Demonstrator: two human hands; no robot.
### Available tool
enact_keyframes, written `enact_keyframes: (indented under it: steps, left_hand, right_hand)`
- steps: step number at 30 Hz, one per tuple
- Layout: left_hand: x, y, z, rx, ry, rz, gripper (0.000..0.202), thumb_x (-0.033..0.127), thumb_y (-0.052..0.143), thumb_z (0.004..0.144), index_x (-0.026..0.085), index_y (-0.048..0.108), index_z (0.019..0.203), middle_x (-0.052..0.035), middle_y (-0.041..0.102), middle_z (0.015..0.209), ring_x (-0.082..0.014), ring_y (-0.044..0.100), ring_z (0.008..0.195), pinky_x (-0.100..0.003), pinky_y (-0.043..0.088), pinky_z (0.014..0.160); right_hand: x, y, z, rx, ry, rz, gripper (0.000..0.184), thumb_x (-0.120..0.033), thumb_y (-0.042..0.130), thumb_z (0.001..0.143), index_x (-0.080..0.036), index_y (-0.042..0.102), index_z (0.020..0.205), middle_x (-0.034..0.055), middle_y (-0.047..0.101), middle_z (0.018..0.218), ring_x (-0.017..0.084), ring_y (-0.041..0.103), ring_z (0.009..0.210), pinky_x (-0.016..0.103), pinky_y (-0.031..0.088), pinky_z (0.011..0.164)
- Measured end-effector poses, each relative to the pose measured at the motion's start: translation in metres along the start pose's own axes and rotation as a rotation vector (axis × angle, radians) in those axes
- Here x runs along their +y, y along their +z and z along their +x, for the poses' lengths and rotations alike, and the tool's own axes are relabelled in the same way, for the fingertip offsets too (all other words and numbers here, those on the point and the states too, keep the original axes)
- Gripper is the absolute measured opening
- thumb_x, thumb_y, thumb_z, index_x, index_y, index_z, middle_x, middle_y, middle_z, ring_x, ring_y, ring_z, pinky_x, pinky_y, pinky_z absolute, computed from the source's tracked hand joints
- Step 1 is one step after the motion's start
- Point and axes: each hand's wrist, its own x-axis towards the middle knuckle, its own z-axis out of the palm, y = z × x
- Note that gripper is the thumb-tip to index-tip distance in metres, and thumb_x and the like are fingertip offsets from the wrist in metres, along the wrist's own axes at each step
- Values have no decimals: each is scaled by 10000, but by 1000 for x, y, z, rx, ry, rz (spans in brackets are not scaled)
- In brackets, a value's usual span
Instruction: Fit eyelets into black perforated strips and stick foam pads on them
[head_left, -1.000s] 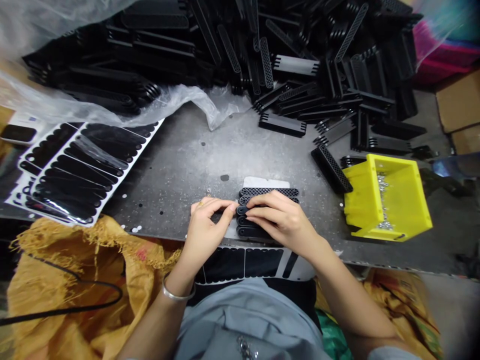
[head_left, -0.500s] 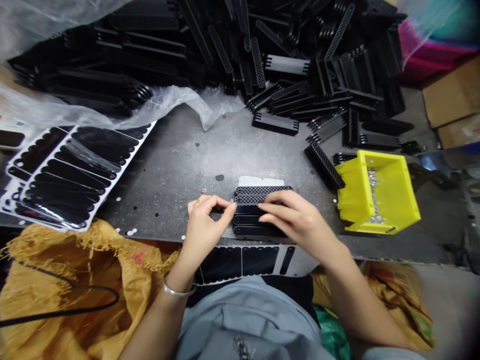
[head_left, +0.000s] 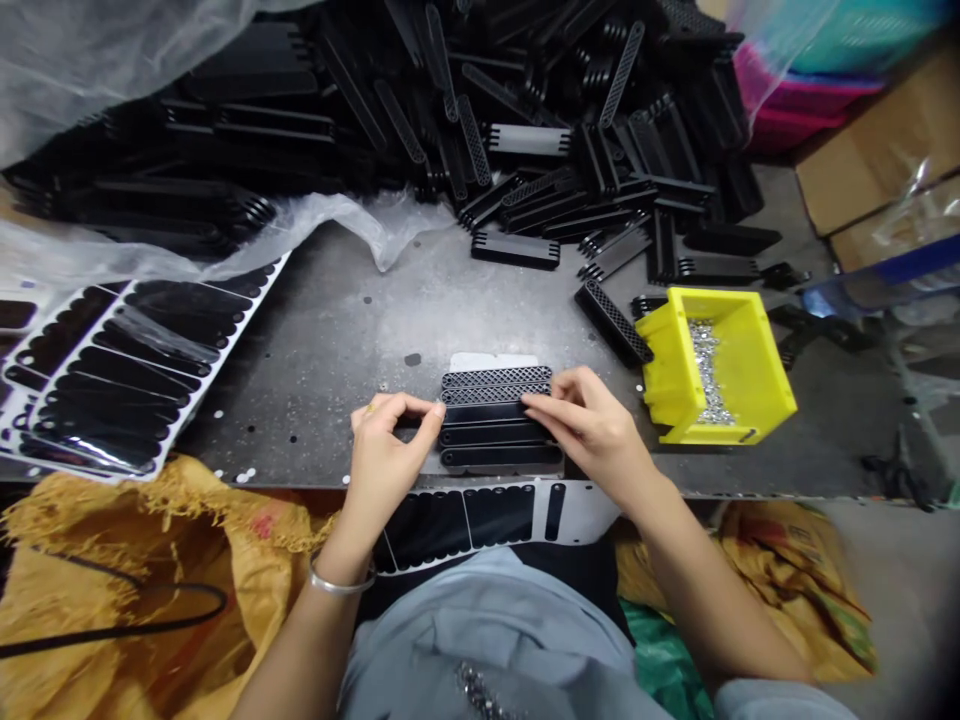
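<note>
Several black plastic strips (head_left: pixel 495 432) lie side by side on the table, the top ones with a mesh face (head_left: pixel 495 379). A small white card (head_left: pixel 493 361) pokes out behind them. My left hand (head_left: pixel 388 450) pinches the left end of a middle strip between thumb and fingers. My right hand (head_left: pixel 589 430) lies over the right end of the same row, its fingers on the strips. A silver bangle (head_left: pixel 341 583) circles my left wrist. The strip ends under my fingertips are hidden.
A grey metal table (head_left: pixel 337 350) carries a heap of black strips (head_left: pixel 525 110), plastic film (head_left: pixel 337 215) and white-backed black pad sheets (head_left: pixel 127 370). A yellow bin (head_left: pixel 667 370) holds small silver parts (head_left: pixel 705 370). A yellow sack (head_left: pixel 150 560) lies below the front edge.
The whole view has shifted as my head moved. My right hand has drawn back rightward, uncovering more of the strips, and the row now lies straighter. My left hand keeps its pinch.
</note>
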Motion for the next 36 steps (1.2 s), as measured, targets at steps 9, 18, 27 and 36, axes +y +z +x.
enact_keyframes:
  steps: [9, 18, 27, 36]
  left_hand:
    - [18, 59, -82, -169, 783, -126, 257, 110, 595, 983, 184, 661, 1220, -55, 784, 1003, -186, 720, 1007, -333, 554, 908]
    - [16, 62, -77, -131, 841, -122, 251, 93, 523, 1033, 148, 679, 1221, -81, 795, 1032, -189, 730, 1062, -338, 593, 960]
    - [34, 47, -15, -211, 751, 277, 642, 280, 631, 1023, 131, 384, 1597, -148, 574, 1536, -273, 553, 1437, -466, 465, 1214]
    - [35, 48, -31, -28, 790, 134, 358, 215, 646, 1012, 175, 629, 1367, -80, 780, 1251, -216, 731, 1195, -387, 517, 1101]
  right_hand:
    - [-14, 8, -104, -97, 79, -87, 393, -176, 620, 1008, -211, 630, 1399, 115, 660, 1071, 213, 679, 923, 338, 603, 778]
    - [-6, -54, -118, 20, 434, 952, 141, -423, 700, 955, -295, 646, 974, 40, 601, 1109, 234, 738, 939, 458, 638, 859]
    - [-10, -31, -67, 161, 385, 412, 300, -217, 696, 949, -311, 712, 1233, 64, 588, 1106, 170, 620, 911, 318, 579, 785]
    - [-7, 19, 32, 25, -101, 90, 148, -187, 651, 1002, -254, 769, 1059, 43, 768, 1087, 196, 715, 1019, 397, 538, 938]
